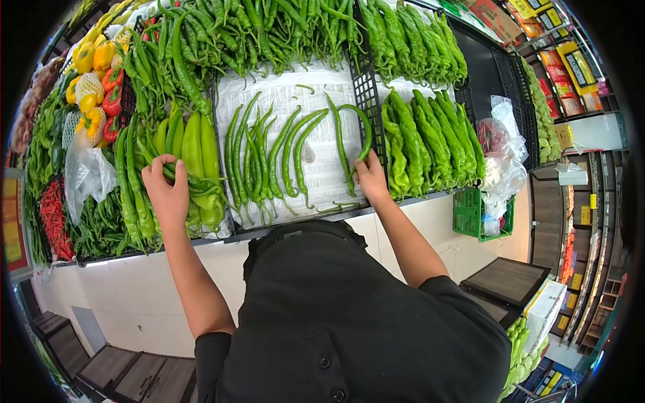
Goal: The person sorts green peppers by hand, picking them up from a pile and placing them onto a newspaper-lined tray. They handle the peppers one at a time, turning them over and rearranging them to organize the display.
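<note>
My right hand (371, 180) is closed on the lower end of a long, curved green chili pepper (367, 127), at the right side of the paper-lined section. Beside it lies a straighter chili (337, 131), and further left several slender chilies (259, 158) are lined up side by side on the printed paper (309, 87). My left hand (168, 191) is closed, thumb and fingers pinching a dark green chili pepper (191, 180). That hand is over the wide light-green peppers (193, 151) in the section to the left.
A heap of green chilies (269, 27) lies at the back. Wrinkled green peppers (430, 138) fill the section beyond the black crate divider (368, 87). Left are yellow and red bell peppers (94, 124), a plastic bag (87, 171) and red chilies (55, 218). A green basket (470, 215) stands right.
</note>
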### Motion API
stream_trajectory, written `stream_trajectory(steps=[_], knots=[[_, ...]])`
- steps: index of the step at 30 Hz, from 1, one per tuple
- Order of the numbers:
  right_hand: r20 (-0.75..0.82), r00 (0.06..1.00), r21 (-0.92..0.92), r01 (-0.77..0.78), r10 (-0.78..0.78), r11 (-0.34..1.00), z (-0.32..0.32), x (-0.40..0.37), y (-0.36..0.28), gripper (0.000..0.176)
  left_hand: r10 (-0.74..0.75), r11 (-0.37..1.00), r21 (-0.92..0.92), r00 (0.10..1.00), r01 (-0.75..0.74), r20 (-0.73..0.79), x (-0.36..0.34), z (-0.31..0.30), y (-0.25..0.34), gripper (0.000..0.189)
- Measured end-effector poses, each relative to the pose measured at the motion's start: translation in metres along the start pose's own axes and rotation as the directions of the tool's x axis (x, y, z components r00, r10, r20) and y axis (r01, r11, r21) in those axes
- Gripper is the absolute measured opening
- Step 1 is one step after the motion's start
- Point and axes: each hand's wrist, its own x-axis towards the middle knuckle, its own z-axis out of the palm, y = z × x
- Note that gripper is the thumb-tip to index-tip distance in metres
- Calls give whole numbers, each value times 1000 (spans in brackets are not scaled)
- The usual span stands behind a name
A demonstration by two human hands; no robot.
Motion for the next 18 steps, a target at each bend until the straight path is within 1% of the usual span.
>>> stream_trajectory(steps=[3,5,7,10,11,14,15,18], knots=[[-39,967,-94,246,-250,965,4,-8,-10,39,2,1000,-4,1000,-2,5,0,0,0,21],[9,975,43,220,-220,975,11,-26,-31,37,4,1000,2,1000,-4,8,0,0,0,21],[53,976,151,202,-212,968,21,-36,-33,35,5,1000,14,1000,-5,8,1,0,-2,21],[149,985,117,68,-85,991,28,-39,-3,36,5,1000,8,1000,-5,12,-1,-1,0,21],[136,989,37,45,-50,998,30,-41,7,32,0,1000,6,1000,0,15,-1,-1,1,21],[82,995,20,-60,58,998,32,-59,4,25,-5,1000,12,1000,5,16,0,-1,0,21],[95,994,18,-54,52,998,30,-62,5,26,2,1000,21,1000,-2,13,-1,-1,-1,21],[155,973,101,-187,170,977,29,-68,1,29,8,1000,30,1000,-8,12,-1,-1,-1,20]])
